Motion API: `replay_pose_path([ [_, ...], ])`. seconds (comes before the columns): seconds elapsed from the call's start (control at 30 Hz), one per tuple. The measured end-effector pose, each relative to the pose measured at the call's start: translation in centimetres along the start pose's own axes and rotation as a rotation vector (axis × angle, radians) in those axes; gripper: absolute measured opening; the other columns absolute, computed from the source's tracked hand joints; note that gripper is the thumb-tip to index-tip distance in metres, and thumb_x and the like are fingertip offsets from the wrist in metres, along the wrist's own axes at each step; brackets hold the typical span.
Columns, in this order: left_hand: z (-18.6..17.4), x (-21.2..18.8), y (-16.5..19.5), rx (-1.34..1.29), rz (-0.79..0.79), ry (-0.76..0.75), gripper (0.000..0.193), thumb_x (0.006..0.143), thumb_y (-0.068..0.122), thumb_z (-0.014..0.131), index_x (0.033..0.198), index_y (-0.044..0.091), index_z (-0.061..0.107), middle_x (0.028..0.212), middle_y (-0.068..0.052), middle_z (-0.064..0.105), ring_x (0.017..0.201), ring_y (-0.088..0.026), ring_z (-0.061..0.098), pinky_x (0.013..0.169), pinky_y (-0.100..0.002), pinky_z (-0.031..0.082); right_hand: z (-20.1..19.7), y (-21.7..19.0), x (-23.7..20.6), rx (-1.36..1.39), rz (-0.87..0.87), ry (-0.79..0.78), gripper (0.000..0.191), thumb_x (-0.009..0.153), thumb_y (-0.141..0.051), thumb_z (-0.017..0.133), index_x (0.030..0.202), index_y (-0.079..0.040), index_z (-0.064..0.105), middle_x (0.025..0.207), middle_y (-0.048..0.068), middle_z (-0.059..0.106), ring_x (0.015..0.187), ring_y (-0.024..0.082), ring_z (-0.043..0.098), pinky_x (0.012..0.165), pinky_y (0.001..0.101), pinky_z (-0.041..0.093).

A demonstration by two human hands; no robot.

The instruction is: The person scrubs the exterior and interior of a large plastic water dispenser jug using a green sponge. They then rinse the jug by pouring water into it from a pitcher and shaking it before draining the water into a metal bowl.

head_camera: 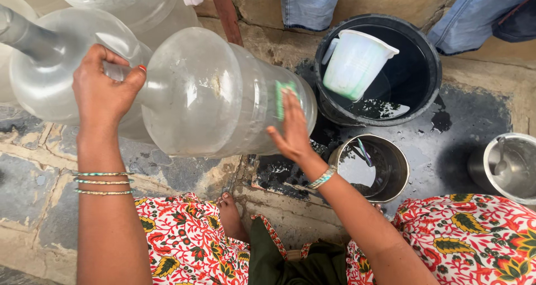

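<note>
Head view shows scrubbing in hand: left hand clenches the neck of the large clear water jug, tilted above the stone floor; right hand, fingers spread, presses a green scrub pad on its base; continuing seemingly needs the jug turned.

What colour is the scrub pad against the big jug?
Green scrub pad, under the right hand; head view.

Soft, even daylight is filling the scene, casting only faint shadows. Pale glare is spreading across the clear plastic water jug, and beside it water in the black tub is reflecting sky. Everything is staying sharp, though edges are bending slightly outward.
</note>
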State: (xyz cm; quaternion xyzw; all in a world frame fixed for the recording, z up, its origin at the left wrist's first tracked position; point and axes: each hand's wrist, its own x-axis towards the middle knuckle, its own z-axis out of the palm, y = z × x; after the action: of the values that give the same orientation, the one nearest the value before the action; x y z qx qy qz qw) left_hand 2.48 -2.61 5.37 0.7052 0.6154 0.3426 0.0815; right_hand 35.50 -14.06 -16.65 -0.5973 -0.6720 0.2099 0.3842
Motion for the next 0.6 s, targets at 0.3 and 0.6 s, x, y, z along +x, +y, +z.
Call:
replay_pose_path([
  [0.3, 0.3, 0.3, -1.2, 0.052, -0.036, 0.015, 0.034, 0.083, 0.028, 0.086, 0.097, 0.005, 0.064, 0.083, -0.011, 0.067, 0.071, -0.023, 0.064, 0.067, -0.038, 0.051, 3.4, -4.3, -2.6, -0.004, -0.377, 0.076, 0.105, 0.100, -0.079, 0.030, 0.166, -0.005, -0.003, 0.170, 0.031, -0.008, 0.160, 0.046, -0.009, 0.131, 0.0580, 0.000],
  [0.6, -0.1, -0.7, -2.3, -0.033, -0.010, -0.017, 0.031, 0.086, 0.024, 0.085, 0.094, 0.003, 0.063, 0.085, -0.008, 0.066, 0.070, -0.019, 0.059, 0.062, -0.034, 0.045, 1.3, 2.5, 0.3, -0.012, 0.101, 0.313, 0.085, 0.103, -0.062, 0.031, 0.164, -0.005, 0.014, 0.171, 0.024, 0.020, 0.161, 0.036, 0.014, 0.131, 0.0513, 0.005],
])
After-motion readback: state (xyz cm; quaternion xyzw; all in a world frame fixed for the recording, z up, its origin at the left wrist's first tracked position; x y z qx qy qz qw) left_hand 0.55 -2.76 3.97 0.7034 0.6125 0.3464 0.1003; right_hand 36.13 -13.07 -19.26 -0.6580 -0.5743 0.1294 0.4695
